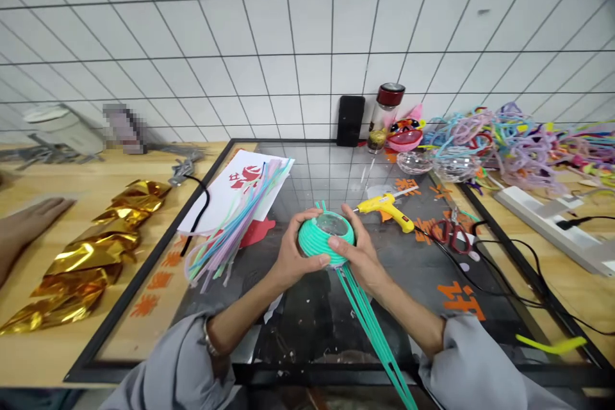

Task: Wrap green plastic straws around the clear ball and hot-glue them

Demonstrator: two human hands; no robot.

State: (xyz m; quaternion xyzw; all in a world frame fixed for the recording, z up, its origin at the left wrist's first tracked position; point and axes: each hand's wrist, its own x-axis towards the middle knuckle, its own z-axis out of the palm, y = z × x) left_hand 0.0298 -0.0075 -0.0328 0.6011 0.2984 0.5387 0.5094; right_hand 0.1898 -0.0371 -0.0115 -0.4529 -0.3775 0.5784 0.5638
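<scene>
Between my two hands is a small round bowl [314, 240] wrapped in rows of teal pipe cleaners, its clear round opening facing up. My left hand [294, 250] grips its left side, thumb across the front. On the right side my right hand [358, 246] holds it too, with the thumb pressed near the front rim. Long teal pipe cleaners [375, 333] trail from the bowl's underside toward the front edge, and short ends stick out behind it. A yellow hot glue gun [391, 210] lies just right of my right hand.
Pastel pipe cleaners [235, 218] lie on white paper [206, 205] at left. Red-handled scissors [451, 235], a power strip [552, 224] and cables sit at right. Behind stand a phone [350, 120] and glass bottle [384, 118]. Another person's hand [36, 221] rests near gold foil [96, 250].
</scene>
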